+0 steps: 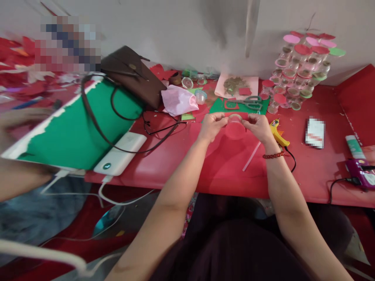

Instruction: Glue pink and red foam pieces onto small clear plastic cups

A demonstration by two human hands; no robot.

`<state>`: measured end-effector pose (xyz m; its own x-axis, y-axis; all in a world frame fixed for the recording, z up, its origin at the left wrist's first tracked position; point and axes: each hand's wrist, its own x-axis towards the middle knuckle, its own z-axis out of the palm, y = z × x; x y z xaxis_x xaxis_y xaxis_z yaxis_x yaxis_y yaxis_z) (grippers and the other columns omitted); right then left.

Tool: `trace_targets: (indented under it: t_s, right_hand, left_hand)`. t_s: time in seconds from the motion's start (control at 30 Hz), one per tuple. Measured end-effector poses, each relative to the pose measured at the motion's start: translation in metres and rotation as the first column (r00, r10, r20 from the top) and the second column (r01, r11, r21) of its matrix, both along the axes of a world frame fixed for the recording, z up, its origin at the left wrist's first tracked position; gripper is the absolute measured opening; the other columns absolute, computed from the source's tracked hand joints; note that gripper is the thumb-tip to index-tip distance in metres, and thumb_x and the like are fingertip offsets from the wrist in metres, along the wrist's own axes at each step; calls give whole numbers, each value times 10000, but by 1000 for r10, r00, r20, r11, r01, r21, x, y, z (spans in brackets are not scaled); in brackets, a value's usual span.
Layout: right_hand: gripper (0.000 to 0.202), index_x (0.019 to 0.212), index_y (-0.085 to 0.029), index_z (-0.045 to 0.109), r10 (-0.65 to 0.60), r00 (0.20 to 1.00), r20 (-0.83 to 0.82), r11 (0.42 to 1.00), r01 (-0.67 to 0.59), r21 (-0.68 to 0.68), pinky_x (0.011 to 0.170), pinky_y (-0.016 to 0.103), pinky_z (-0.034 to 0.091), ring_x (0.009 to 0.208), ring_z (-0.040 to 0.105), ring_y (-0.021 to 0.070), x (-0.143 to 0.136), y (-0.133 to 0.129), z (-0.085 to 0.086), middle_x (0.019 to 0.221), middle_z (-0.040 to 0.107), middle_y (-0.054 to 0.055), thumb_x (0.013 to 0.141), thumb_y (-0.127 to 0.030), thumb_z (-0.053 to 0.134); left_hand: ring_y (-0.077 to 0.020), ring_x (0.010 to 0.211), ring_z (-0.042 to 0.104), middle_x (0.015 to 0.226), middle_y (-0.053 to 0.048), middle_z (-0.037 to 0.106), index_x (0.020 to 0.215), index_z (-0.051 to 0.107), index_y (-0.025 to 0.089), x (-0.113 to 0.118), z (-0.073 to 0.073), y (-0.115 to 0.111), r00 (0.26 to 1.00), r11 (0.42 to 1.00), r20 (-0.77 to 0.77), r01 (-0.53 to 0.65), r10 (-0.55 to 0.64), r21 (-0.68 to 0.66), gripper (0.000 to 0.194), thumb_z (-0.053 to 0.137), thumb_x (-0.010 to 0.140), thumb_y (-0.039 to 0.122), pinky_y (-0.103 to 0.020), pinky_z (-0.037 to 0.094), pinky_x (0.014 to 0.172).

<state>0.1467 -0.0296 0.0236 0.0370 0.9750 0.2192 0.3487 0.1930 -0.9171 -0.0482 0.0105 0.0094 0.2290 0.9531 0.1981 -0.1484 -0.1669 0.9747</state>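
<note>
A small clear plastic cup [235, 118] with a round red paper disc [235, 131] on its near end is held up between my two hands. My left hand [213, 125] is closed, thumb and fingers at the cup's left side. On the other side my right hand [258, 127] pinches in the same way. A piece of red paper [244, 115] shows behind the cup, between my fingers; whether it is joined to the cup I cannot tell. Below lies a red paper sheet [231, 164] with a glue stick [251, 157] on it. A yellow glue gun [278, 133] rests beside my right wrist.
Scissors [252, 103] lie on green paper [216, 109] behind my hands. Stacked clear cups with coloured discs [301, 74] stand at the back right. On the left are a brown bag [134, 74], a green board [76, 121], a white power bank [120, 154] and another person's arm [23, 175].
</note>
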Motion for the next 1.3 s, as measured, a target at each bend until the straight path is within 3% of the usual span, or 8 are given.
trace_targets:
  t_s: [0.1, 0.17, 0.27, 0.5, 0.73, 0.9, 1.07, 1.3]
  right_hand:
    - [396, 573, -232, 418, -5, 1000, 5, 1000, 5, 1, 571, 286, 239, 621, 319, 98, -1, 1, -1, 577, 365, -61, 791, -385, 711]
    - [358, 578, -228, 447, 13, 1000, 8, 1000, -13, -14, 577, 286, 256, 624, 340, 100, 0, 1, -2, 583, 388, -58, 780, -368, 707]
    - [304, 597, -224, 486, 9, 1000, -12, 999, -10, -31, 586, 286, 275, 626, 357, 103, 0, 3, -3, 596, 408, -56, 765, -369, 694]
    - [346, 595, -233, 469, -63, 997, -52, 998, 62, -28, 588, 286, 264, 619, 332, 99, -4, 7, -7, 593, 358, -64, 760, -429, 701]
    - [358, 621, -229, 494, -103, 994, -29, 993, 101, -55, 560, 275, 268, 629, 358, 107, -5, 5, -5, 598, 386, -58, 780, -422, 749]
    - [300, 686, -234, 529, -124, 983, -134, 990, 114, -81, 584, 260, 375, 629, 458, 110, -10, 8, -9, 612, 461, -58, 794, -386, 764]
    - [323, 685, -245, 515, -180, 961, -210, 981, 161, -104, 589, 258, 429, 625, 514, 117, -14, 12, -14, 591, 487, -57, 790, -395, 781]
    - [278, 653, -240, 508, -190, 907, -376, 975, 128, -184, 605, 248, 457, 576, 539, 98, -20, 10, -17, 577, 542, -56, 785, -340, 731]
  left_hand:
    - [-95, 580, 531, 619, 30, 634, 704, 712, 177, -2, 2, 1, 997, 989, 36, 72, -68, -127, 160, 780, 652, 311, -220, 441, 598]
    - [-117, 643, 615, 726, 1, 729, 826, 769, 169, -4, 3, 0, 990, 972, 17, 143, -143, -187, 223, 778, 625, 266, -230, 496, 641]
    - [-142, 711, 674, 778, -19, 775, 848, 788, 157, -3, 3, 0, 983, 966, 12, 181, -182, -187, 263, 797, 609, 268, -247, 538, 700]
    - [-130, 698, 678, 781, -7, 789, 892, 803, 178, 4, -4, 3, 992, 992, 118, 48, -35, -114, 365, 884, 603, 386, -232, 522, 688]
    - [-163, 780, 735, 929, -45, 826, 956, 789, 181, 1, -7, 5, 980, 962, 96, 192, -176, -194, 448, 920, 585, 397, -258, 566, 722]
    - [-181, 845, 760, 892, -40, 823, 911, 772, 192, 5, -9, 6, 983, 980, 161, 118, -92, -160, 446, 940, 601, 467, -271, 575, 771]
    - [-158, 821, 754, 880, -25, 810, 904, 767, 188, 9, -9, 3, 979, 960, 191, 123, -75, -250, 383, 932, 618, 382, -232, 562, 724]
    - [-173, 867, 764, 861, -9, 805, 908, 751, 192, 15, -7, -3, 966, 933, 260, 83, 12, -351, 357, 913, 601, 277, -261, 589, 799]
